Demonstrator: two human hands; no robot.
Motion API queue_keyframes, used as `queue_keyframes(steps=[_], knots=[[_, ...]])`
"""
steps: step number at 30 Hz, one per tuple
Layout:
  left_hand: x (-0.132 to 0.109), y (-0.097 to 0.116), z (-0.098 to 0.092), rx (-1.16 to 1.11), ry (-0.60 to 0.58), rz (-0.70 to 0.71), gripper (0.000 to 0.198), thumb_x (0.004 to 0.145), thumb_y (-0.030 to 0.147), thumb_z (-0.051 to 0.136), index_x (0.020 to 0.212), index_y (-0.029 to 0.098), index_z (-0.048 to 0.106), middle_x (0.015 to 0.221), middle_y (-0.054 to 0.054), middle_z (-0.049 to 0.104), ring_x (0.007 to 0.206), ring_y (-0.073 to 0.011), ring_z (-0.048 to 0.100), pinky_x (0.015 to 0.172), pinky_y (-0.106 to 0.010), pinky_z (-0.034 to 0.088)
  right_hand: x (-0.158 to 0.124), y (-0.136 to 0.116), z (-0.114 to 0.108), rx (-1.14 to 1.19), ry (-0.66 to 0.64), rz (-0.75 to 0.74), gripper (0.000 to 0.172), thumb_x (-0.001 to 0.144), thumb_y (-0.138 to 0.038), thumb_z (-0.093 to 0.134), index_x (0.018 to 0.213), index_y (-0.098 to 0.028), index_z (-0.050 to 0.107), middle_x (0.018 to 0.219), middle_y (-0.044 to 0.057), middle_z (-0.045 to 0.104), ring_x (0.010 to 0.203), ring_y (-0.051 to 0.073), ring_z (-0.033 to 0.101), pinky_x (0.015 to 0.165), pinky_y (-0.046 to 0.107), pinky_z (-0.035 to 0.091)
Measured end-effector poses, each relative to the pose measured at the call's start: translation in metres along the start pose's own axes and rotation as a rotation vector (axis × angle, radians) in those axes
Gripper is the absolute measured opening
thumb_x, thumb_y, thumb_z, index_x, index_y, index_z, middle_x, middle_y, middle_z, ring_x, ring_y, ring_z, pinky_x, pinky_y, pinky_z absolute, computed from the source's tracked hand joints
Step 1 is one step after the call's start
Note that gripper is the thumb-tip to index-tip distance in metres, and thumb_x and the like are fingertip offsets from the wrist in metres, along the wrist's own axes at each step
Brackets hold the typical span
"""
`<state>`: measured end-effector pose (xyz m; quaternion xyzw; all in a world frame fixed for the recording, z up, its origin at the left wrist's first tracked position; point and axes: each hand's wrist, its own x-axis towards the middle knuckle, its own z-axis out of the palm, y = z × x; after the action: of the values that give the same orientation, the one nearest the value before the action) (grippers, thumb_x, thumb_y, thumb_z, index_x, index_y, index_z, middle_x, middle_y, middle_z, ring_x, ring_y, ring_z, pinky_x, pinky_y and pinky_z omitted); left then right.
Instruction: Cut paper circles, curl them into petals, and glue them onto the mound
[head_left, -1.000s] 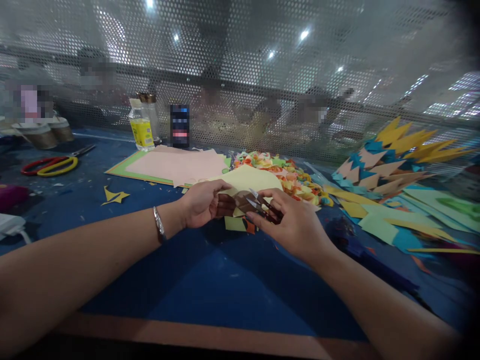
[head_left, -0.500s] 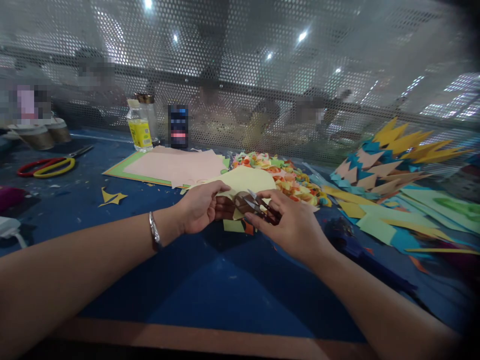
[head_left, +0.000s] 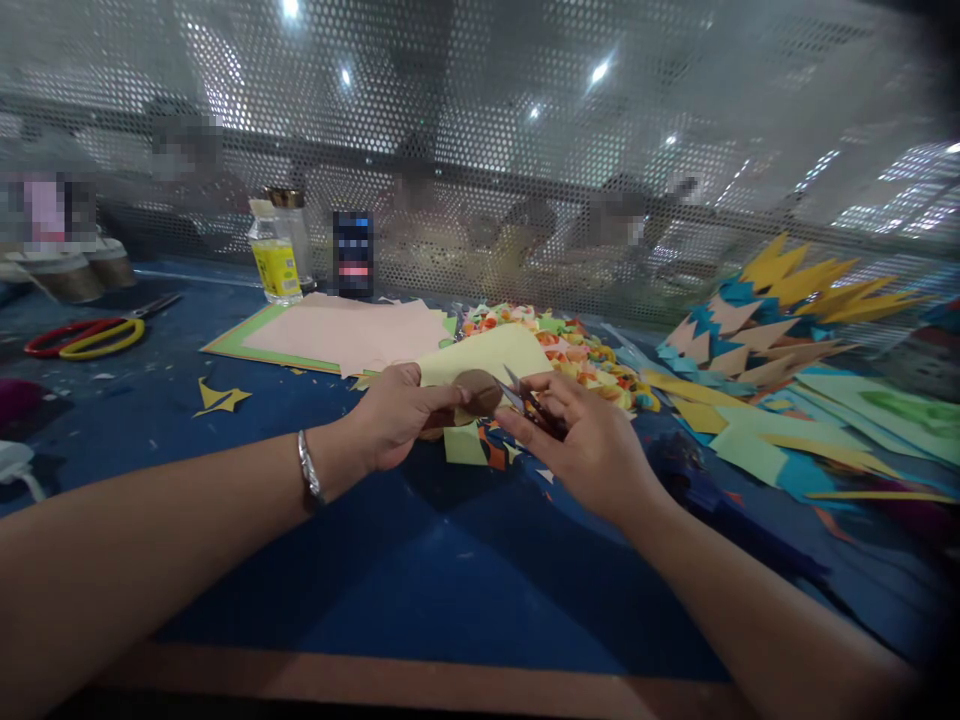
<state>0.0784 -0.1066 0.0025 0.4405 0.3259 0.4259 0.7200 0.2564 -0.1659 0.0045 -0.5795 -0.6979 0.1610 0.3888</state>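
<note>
My left hand pinches a sheet of pale yellow paper together with a brownish round piece that lies against its near side. My right hand is closed round a small pair of scissors. Their blades are parted and point left, close to the edge of the round piece. Whether the blades touch the paper I cannot tell. Under the hands lie a light green paper piece and an orange scrap.
Behind the hands spreads a pile of colourful paper curls. Pink sheets lie left of it. Red-and-yellow scissors, a bottle and a phone are farther left. A spiky paper piece and a dark blue tool lie right.
My left hand has turned, its fingers now folded over the paper and the round piece. The yellow sheet has tilted up. The scissors remain in my right hand, their blades parted.
</note>
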Motion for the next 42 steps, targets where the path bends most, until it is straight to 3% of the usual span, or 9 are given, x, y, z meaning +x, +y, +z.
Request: queue_keyframes(steps=[6,12,16,23,32,42], knots=[[0.006,0.002,-0.001,-0.074,0.040,0.160,0.025,0.069,0.008,0.073,0.092,0.010,0.066,0.087,-0.010,0.071,0.072,-0.0162,0.067,0.070,-0.030,0.054,0.002,0.001,-0.001,0.188,-0.095,0.080,0.035,0.082,-0.053,0.060,0.086,-0.019,0.061,0.067,0.001,0.061,0.058,0.013,0.052,0.050,0.023,0.035],[0.007,0.003,-0.001,-0.135,0.075,0.195,0.017,0.070,0.007,0.071,0.086,0.007,0.067,0.084,-0.009,0.071,0.068,-0.0134,0.066,0.070,-0.027,0.054,0.001,-0.001,0.005,0.444,-0.104,0.259,0.040,0.079,-0.059,0.060,0.083,-0.019,0.061,0.055,-0.006,0.044,0.044,0.006,0.031,0.040,0.021,0.022],[0.003,0.004,0.003,-0.189,0.063,0.177,0.015,0.071,0.006,0.070,0.086,0.008,0.067,0.085,-0.010,0.073,0.072,-0.0152,0.068,0.067,-0.025,0.055,0.001,-0.004,0.007,0.609,-0.106,0.350,0.039,0.078,-0.057,0.063,0.080,-0.018,0.059,0.052,-0.009,0.033,0.042,0.005,0.024,0.038,0.019,0.016],[-0.008,0.003,0.011,-0.203,-0.071,0.092,0.020,0.074,0.006,0.068,0.095,0.008,0.069,0.095,-0.012,0.074,0.081,-0.0182,0.070,0.078,-0.029,0.056,0.000,-0.007,0.008,0.821,-0.142,0.358,0.034,0.081,-0.051,0.063,0.079,-0.017,0.060,0.048,-0.009,0.032,0.037,0.003,0.022,0.035,0.018,0.013],[-0.008,-0.001,0.008,-0.161,-0.078,0.074,0.022,0.070,0.009,0.073,0.093,0.009,0.070,0.105,-0.013,0.071,0.093,-0.0212,0.068,0.083,-0.031,0.054,0.000,-0.009,0.007,0.894,-0.140,0.343,0.035,0.084,-0.050,0.061,0.074,-0.017,0.058,0.047,-0.009,0.035,0.035,0.002,0.023,0.034,0.017,0.014],[-0.005,-0.004,0.005,-0.137,-0.029,0.093,0.018,0.064,0.013,0.080,0.077,0.007,0.069,0.088,-0.011,0.071,0.072,-0.0139,0.066,0.069,-0.026,0.051,-0.001,-0.013,0.004,0.895,-0.149,0.399,0.036,0.079,-0.052,0.065,0.073,-0.017,0.056,0.045,-0.009,0.034,0.034,0.001,0.022,0.033,0.015,0.015]])
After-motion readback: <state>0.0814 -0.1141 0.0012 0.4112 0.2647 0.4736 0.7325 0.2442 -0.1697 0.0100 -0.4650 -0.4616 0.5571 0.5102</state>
